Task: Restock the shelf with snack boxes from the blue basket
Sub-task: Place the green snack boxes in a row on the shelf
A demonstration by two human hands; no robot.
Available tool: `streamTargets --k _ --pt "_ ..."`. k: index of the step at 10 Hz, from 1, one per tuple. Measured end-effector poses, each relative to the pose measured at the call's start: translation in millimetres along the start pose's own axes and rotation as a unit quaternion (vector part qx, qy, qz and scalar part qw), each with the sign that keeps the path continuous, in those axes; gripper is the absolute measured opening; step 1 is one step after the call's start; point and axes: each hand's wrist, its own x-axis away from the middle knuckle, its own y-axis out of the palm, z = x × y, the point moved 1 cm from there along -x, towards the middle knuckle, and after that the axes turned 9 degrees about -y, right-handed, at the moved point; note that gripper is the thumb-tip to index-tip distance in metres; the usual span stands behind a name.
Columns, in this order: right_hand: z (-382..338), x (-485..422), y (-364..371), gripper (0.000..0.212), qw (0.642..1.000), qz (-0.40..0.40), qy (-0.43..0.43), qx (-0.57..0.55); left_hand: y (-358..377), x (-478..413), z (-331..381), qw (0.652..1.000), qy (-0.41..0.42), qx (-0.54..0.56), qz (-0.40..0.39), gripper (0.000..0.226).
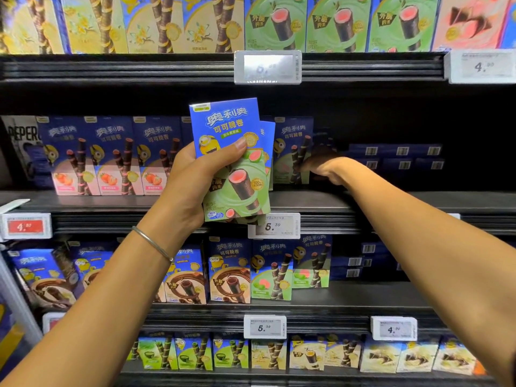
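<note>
Clearly you are partway through the restock. Your left hand (192, 177) grips a small stack of green snack boxes (234, 163), thumb across the front and fingers curled behind. At least 2 show, the second peeking out at the right edge, and more may sit behind. You hold them up in front of the middle shelf (321, 201), not yet on it.

Your right hand (321, 166) reaches far into that shelf, just right of the 1 green box (290, 152) standing there. Left of that box, a row of pink strawberry boxes (117, 157) looks full at the front. To the right, the shelf is mostly dark space, with flat blue boxes (402, 157) lying far back. As I judge it, most of the green row is left to fill, and the stack in your hand has yet to go in.

The right hand sits in deep shadow, so I cannot tell whether its fingers hold anything or touch the standing box. The blue basket is out of view, so how many boxes remain in it is unknown. Whatever stands behind the front boxes is hidden too.
</note>
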Motion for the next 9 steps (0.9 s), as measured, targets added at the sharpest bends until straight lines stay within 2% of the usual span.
streamTargets --k 2,3,5,7,8,9 --pt "14.9 -13.5 8.6 0.065 0.998 0.011 0.029 0.055 -1.2 0.0 -0.5 1.000 0.000 -0.004 0.003 0.040" --pt "15.2 -15.0 9.7 0.062 0.998 0.023 0.017 0.064 -2.2 -1.1 -0.7 1.000 0.000 -0.007 0.004 0.034" --pt "15.8 -11.3 6.0 0.055 0.997 0.023 0.016 0.069 1.7 -3.8 -2.0 1.000 -0.001 -0.008 -0.002 0.040" --pt "16.4 1.3 -2.6 0.047 0.998 0.014 0.011 0.053 6.8 -7.7 -5.8 1.000 -0.008 -0.010 -0.007 0.036" --pt "10.1 14.5 -12.6 0.036 0.996 0.071 -0.025 0.045 10.8 -8.6 -6.1 1.000 -0.006 -0.008 -0.012 0.045" --pt "-3.9 38.7 -22.1 0.035 0.990 0.128 -0.061 -0.017 16.7 -11.3 -7.4 1.000 -0.008 -0.001 -0.018 0.047"
